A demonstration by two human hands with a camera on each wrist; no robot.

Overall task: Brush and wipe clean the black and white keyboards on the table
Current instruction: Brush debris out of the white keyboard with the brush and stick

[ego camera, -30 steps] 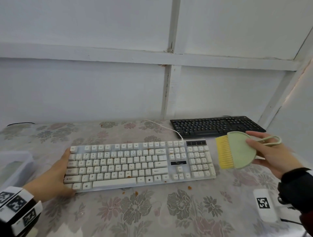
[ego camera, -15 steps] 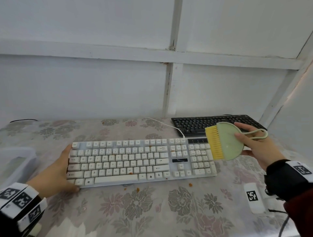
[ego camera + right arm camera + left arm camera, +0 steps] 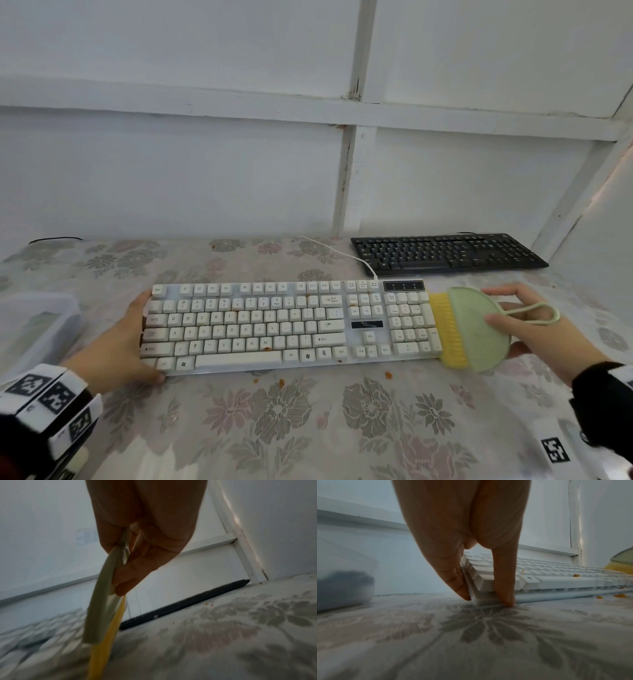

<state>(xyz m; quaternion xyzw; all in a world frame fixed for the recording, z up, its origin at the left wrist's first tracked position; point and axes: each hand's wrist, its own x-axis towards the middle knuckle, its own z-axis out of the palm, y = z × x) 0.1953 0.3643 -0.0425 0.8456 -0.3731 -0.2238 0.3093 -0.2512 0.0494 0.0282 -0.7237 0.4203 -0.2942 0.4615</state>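
I'm bracing white keyboard point(image 3: 291, 325) with left hand point(image 3: 120, 346), right hand point(image 3: 534, 329) gripping brush point(image 3: 469, 330) at its right end; crumbs point(image 3: 267, 349) remaining, black keyboard point(image 3: 445, 255) untouched.

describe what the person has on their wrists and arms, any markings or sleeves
Both hands are bare, no gloves. The left hand comes out of a dark sleeve, and the wrist carries a white blocky band with black square fiducial codes on several faces. The right hand comes out of a black cuff, with a white edge of a similar band just showing at the frame's right border.
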